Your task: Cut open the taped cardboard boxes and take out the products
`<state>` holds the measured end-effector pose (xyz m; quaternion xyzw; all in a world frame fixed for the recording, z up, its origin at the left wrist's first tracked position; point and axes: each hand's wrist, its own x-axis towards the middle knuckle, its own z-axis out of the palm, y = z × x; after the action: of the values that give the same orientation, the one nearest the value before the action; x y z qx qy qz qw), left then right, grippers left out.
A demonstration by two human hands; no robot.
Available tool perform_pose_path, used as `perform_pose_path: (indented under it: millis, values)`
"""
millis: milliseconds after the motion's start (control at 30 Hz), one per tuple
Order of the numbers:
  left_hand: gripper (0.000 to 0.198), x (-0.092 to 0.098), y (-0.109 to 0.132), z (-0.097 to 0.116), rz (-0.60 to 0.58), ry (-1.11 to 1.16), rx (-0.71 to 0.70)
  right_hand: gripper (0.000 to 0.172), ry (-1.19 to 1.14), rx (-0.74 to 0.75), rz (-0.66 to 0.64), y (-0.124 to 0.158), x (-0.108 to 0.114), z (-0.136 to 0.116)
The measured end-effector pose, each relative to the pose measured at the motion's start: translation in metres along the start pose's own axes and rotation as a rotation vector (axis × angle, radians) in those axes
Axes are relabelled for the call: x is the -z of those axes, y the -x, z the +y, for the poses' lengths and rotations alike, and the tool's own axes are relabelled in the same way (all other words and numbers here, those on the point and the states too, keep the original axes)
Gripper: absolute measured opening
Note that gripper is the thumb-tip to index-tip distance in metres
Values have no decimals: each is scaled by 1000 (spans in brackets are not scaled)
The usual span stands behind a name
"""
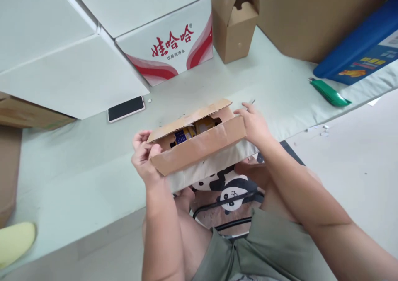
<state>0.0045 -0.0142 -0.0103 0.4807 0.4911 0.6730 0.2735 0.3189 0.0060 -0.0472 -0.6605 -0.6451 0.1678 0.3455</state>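
Left to right: our left hand (144,154) is grasping the box's left end, thumb on top and fingers behind, with the box (200,147) sitting at the table's (83,169) near edge. Its long axis is running lower left to upper right, about parallel to that edge, and its opening is facing up; yellow-and-blue packs (183,135) are showing inside, but the far flap (192,117) is leaning part-way in, so we're judging it filled at least partly and not yet shut. Our right hand (255,123) is grasping the right end, firmness unclear.
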Motion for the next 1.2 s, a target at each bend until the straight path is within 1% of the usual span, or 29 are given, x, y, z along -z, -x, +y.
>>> perform_pose_path:
  millis: [33,100,200,233,300,333,400,467,500,633,700,767,833,900,967,1033,1100,1133,1200]
  values:
    - [31,-1,1,6,-18,-18,-4,25,-27,-17,43,-1,3,-5]
    - [30,1,1,14,-114,-53,-5,20,-163,-20,100,-2,9,-16]
    - [43,10,1,17,-330,-92,4,19,-501,99,78,-1,18,-32]
    - [49,13,1,16,-394,-105,6,22,-589,160,60,0,20,-36]
    - [63,17,2,14,-486,-113,9,31,-645,300,17,3,24,-42]
    - [68,17,3,14,-511,-113,11,38,-633,367,-9,5,26,-43]
    - [72,14,6,16,-526,-98,25,51,-577,464,-74,8,29,-45]
    - [72,7,10,21,-493,-71,30,61,-515,498,-117,12,31,-45]
    - [71,3,11,23,-455,-55,22,64,-496,497,-118,14,31,-45]
    - [69,-12,14,30,-273,4,-88,68,-506,459,-33,19,25,-46]
    - [66,-16,15,32,-219,39,-119,69,-545,410,8,23,20,-48]
    - [61,-18,14,32,-170,87,-125,64,-599,369,75,26,14,-49]
    - [55,-19,12,31,-103,145,-131,53,-658,364,169,30,9,-50]
    - [47,-19,9,30,-7,198,-145,42,-697,378,253,32,5,-50]
    - [42,-21,7,30,95,232,-147,40,-691,377,281,33,3,-52]
    - [40,-23,5,33,153,195,-118,42,-658,365,276,34,3,-54]
    - [39,-25,3,38,167,94,-97,44,-658,360,259,33,5,-57]
    - [37,-26,2,41,176,41,-111,44,-675,370,248,32,6,-58]
    - [30,-27,1,49,218,-31,-200,41,-711,401,216,30,10,-60]
